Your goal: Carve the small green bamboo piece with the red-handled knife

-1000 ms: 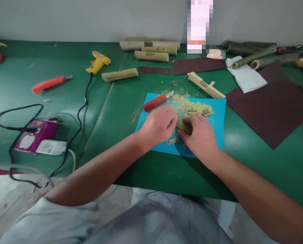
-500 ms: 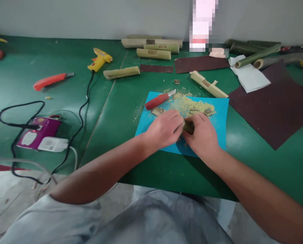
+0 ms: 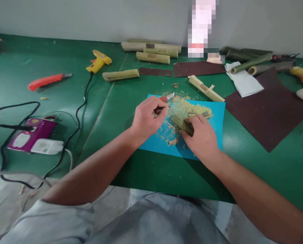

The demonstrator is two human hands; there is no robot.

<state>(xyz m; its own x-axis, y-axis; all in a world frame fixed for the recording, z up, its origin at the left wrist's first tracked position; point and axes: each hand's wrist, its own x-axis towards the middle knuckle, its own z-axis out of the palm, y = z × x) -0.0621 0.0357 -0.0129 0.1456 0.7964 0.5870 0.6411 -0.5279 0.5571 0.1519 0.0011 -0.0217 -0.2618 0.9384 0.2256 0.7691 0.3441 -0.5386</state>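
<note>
My right hand (image 3: 202,135) is wrapped round a short green bamboo piece (image 3: 178,121) above a blue sheet (image 3: 153,144). To its left, my left hand (image 3: 150,115) is pinched, with a small dark tip between thumb and forefinger too tiny to name. Behind my left hand lies a red-handled knife, its blade (image 3: 170,96) showing and its handle mostly hidden. Pale shavings (image 3: 192,107) are heaped on the sheet, and a small bamboo chip (image 3: 173,141) lies near its front.
A yellow glue gun (image 3: 98,62), an orange cutter (image 3: 47,81) and a purple box (image 3: 31,134) with cables are at the left. Cut bamboo tubes (image 3: 153,57) lie at the back. Dark brown sheets (image 3: 268,115) and a white paper (image 3: 245,83) are at the right.
My left hand has moved left, away from the bamboo piece and over the red knife's handle. More of the bamboo in my right hand now shows. The view has shifted slightly.
</note>
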